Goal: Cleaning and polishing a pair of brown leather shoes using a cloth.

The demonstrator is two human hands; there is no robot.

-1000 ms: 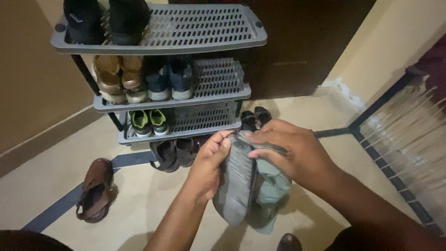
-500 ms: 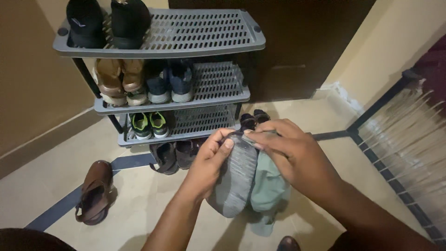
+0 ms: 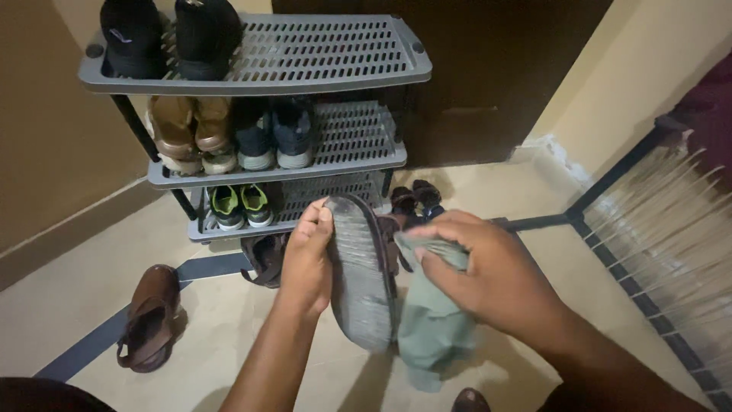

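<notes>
My left hand (image 3: 306,258) grips a dark sandal (image 3: 360,275) by its edge, sole turned up toward me. Beside it, my right hand (image 3: 488,275) bunches a pale green cloth (image 3: 427,328) against the sandal's right side; the cloth hangs down below the hand. Both hands are held over the floor in front of a grey slatted shoe rack (image 3: 305,53).
The rack holds black shoes (image 3: 171,34) on top, tan and navy shoes (image 3: 229,133) on the middle shelf, and green-trimmed shoes (image 3: 240,204) lower down. A brown sandal (image 3: 149,317) lies on the floor at left. More sandals (image 3: 415,198) sit by the rack. A dark metal frame (image 3: 610,183) runs at right.
My left hand has lifted and tipped the sandal upright, showing its full sole. My right hand with the cloth has slid off the toe to the sandal's right side.
</notes>
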